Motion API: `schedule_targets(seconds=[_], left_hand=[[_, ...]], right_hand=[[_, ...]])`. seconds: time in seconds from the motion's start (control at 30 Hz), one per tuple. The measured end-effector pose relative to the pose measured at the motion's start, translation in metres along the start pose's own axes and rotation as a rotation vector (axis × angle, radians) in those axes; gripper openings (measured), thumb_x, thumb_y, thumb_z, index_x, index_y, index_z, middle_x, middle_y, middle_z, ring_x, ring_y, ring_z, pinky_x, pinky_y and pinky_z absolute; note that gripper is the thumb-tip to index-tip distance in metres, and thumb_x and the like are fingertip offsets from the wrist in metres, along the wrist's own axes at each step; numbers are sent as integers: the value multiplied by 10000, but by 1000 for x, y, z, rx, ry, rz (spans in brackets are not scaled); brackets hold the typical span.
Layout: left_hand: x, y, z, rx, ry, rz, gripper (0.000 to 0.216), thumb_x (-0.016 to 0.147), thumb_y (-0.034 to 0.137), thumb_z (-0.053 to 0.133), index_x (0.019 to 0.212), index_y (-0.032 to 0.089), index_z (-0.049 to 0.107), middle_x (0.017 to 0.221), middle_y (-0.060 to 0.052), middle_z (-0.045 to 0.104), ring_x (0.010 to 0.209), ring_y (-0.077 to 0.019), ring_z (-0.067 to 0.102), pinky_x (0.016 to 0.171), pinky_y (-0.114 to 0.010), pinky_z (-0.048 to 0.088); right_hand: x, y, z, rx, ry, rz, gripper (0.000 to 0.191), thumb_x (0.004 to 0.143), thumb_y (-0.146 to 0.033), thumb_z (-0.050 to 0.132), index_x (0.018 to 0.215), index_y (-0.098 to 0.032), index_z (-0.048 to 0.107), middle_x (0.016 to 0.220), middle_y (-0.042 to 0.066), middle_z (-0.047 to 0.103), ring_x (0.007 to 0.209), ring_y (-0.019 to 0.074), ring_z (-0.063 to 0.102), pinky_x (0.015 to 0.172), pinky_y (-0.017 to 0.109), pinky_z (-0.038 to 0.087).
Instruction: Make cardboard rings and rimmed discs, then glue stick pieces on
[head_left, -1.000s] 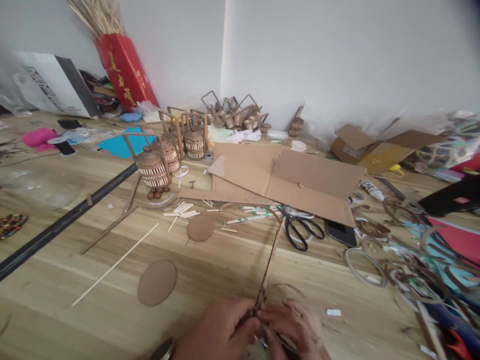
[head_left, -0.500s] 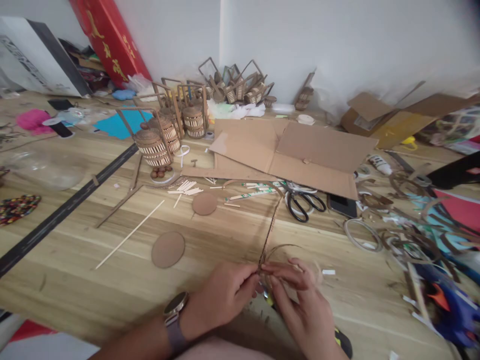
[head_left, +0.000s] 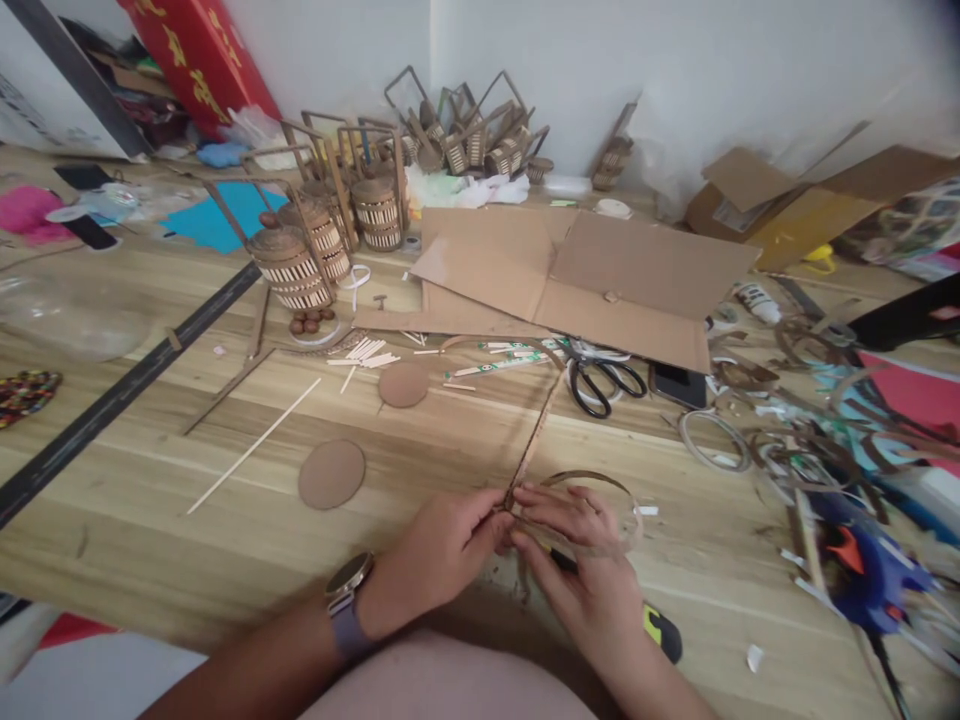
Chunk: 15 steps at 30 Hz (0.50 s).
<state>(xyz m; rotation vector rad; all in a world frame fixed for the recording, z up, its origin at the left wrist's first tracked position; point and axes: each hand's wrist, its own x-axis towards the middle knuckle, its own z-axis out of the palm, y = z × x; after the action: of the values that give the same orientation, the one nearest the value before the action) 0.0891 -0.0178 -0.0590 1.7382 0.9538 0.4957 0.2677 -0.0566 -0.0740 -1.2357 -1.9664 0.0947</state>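
A narrow brown cardboard strip [head_left: 534,436] runs from near the black-handled scissors [head_left: 600,385] down to my fingers. My left hand [head_left: 457,545], with a watch on its wrist, pinches the strip's near end between thumb and forefinger. From the other side my right hand [head_left: 581,550] meets it, thumb and fingers closed on the same end. A thin brown strip [head_left: 600,477] curls in a loop beyond my right fingers. Under the right hand lies a yellow-and-black tool handle [head_left: 661,632], mostly hidden. Cardboard discs [head_left: 332,474] rest flat to the left.
Small lidded baskets [head_left: 289,268] with tall handles stand at the back left. Folded cardboard [head_left: 630,290] lies behind the scissors. A blue glue gun [head_left: 862,565] and tangled strips crowd the right. A thin stick [head_left: 255,445] and short pale sticks [head_left: 364,352] lie left of centre.
The view has shifted, so the table's things sit slightly higher and mostly further left. Both hands keep their pinch on the strip. The curled loop beside my right hand shows more fully.
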Motion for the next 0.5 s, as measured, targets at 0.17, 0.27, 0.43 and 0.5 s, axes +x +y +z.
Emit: schedule_targets(seconds=[0.17, 0.27, 0.43, 0.5], left_hand=[[-1, 1, 0, 2, -11, 14, 293, 986, 301, 402, 989, 158, 658, 832, -37, 722, 741, -155, 655, 654, -224, 434], [-2, 1, 0, -27, -24, 36, 289, 990, 289, 394, 1007, 165, 655, 826, -32, 727, 734, -149, 664, 672, -221, 447], [-2, 2, -1, -49, -37, 21, 295, 985, 272, 385, 950, 159, 654, 795, -29, 724, 723, -148, 665, 658, -218, 447], [-2, 2, -1, -55, -34, 4, 280, 979, 293, 407, 961, 160, 653, 801, -25, 717, 730, -150, 658, 647, -215, 444]], right_hand=[[-1, 3, -1, 8, -25, 28, 84, 917, -189, 564, 977, -248, 572, 968, 13, 761, 916, 192, 707, 922, 423, 416], [0, 2, -3, 37, -21, 56, 74, 924, -186, 544, 951, -253, 559, 946, 10, 765, 868, 187, 714, 907, 413, 427], [2, 0, -3, 62, 62, 88, 88, 925, -166, 521, 950, -250, 520, 892, 7, 765, 851, 185, 715, 892, 393, 450], [2, 0, -3, 70, 59, 72, 98, 917, -159, 527, 947, -253, 519, 885, 1, 765, 839, 186, 718, 892, 400, 449]])
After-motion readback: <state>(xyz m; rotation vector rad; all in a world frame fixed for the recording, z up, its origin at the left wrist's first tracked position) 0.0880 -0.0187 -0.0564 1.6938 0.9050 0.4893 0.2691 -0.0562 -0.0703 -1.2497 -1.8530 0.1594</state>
